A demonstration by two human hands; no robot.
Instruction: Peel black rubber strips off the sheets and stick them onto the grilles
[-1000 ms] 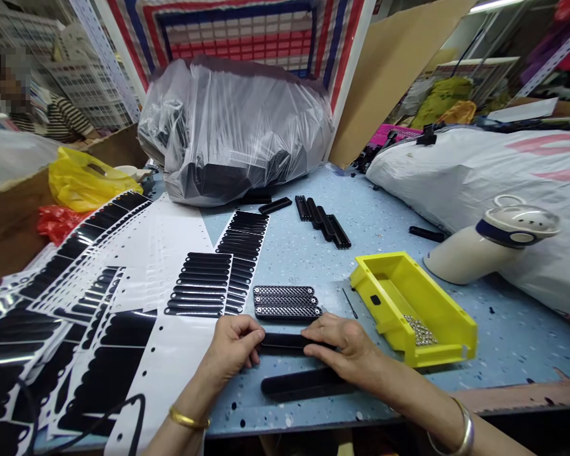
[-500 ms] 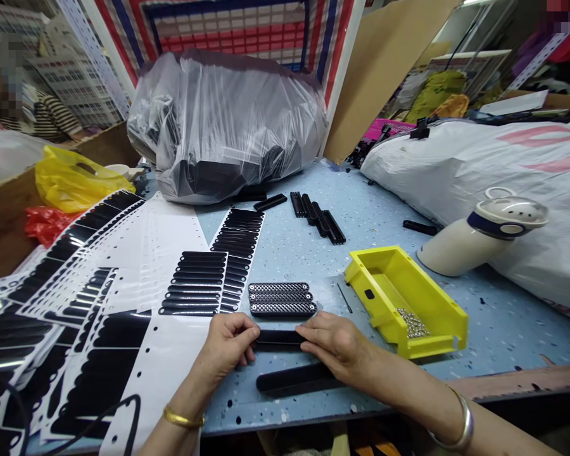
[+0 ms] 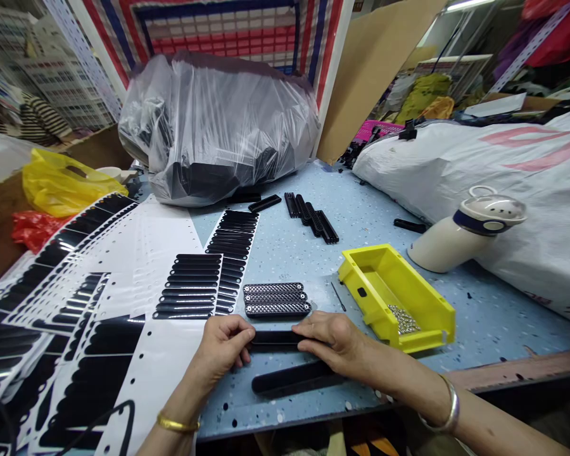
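Low over the front of the blue speckled table, a flat black strip-shaped piece (image 3: 274,340) is held at both ends. My left hand (image 3: 225,345) pinches its left end between thumb and fingers. The fingers of my right hand (image 3: 330,335) close on its right end, hiding that tip. Just in front lies a longer black strip (image 3: 289,380), its right part under my right hand. Right behind the held piece, several black textured pieces (image 3: 276,299) with screw heads lie side by side.
A yellow bin (image 3: 399,304) with small metal parts stands right, a thin black rod (image 3: 338,296) beside it. Sheets of black stickers (image 3: 187,285) cover the left. A bottle (image 3: 465,231) leans against a white sack (image 3: 541,164). Behind sits a plastic-wrapped bundle (image 3: 228,120).
The view has shifted slightly, so the scene sits a little further left. Both hands keep their grip on the black strip, almost unmoved.
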